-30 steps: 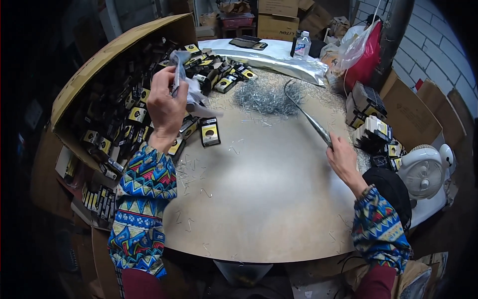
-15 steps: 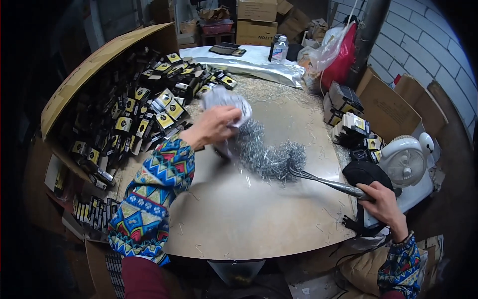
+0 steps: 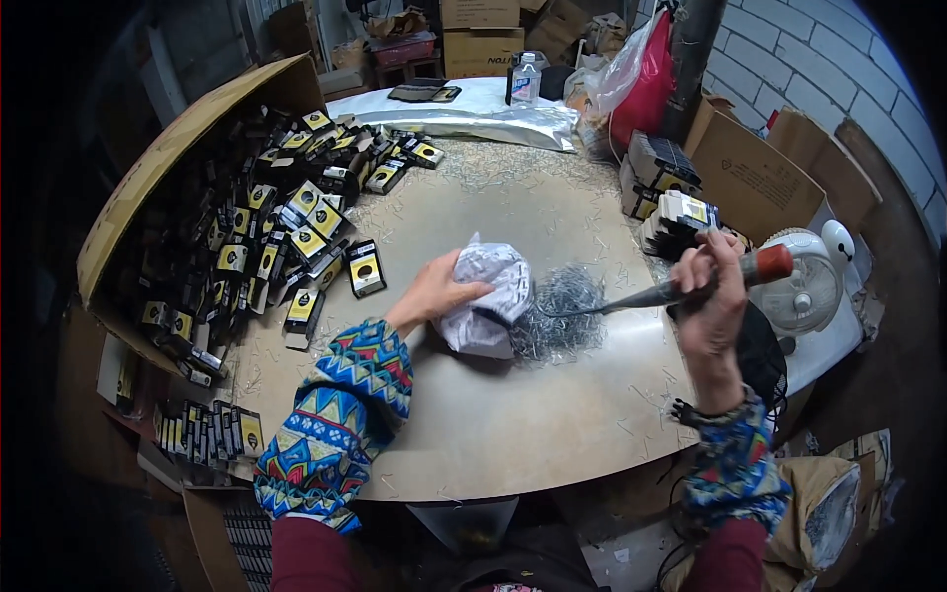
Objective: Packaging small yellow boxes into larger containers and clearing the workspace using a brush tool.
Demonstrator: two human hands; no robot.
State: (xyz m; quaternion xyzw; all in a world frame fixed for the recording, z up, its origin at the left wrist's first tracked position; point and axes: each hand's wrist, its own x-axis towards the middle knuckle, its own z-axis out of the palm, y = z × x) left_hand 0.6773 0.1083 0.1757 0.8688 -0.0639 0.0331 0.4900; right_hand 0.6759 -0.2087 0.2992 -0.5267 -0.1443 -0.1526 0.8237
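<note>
Your left hand [image 3: 426,294] is closed round the side of a crumpled white bag [image 3: 485,264], thumb laid across its front; the fingers behind it are hidden. The bag sits low over the table [image 3: 473,424], its right side against a tangled heap of bent wire pins [image 3: 570,331]. Small dark marks on the bag are too blurred to make out as writing.

Your right hand [image 3: 712,301] is wrapped round the handle of a thin-shafted metal hand tool [image 3: 641,298] with a red butt end; its tip is lost among the pins.

To the left, small black-and-yellow boxes [image 3: 365,268] spill from a large carton [image 3: 148,153]. Their yellow panels carry a dark round mark, with print too small to read.

Past the silver foil sheet [image 3: 473,122], a clear bottle [image 3: 525,81] has a blue-and-white label, and a cardboard box [image 3: 483,57] with bold lettering is cut off by the upper edge. Your right forearm partly covers a black bag [image 3: 758,360], and a white fan [image 3: 801,281] stands beyond the tool's handle.
</note>
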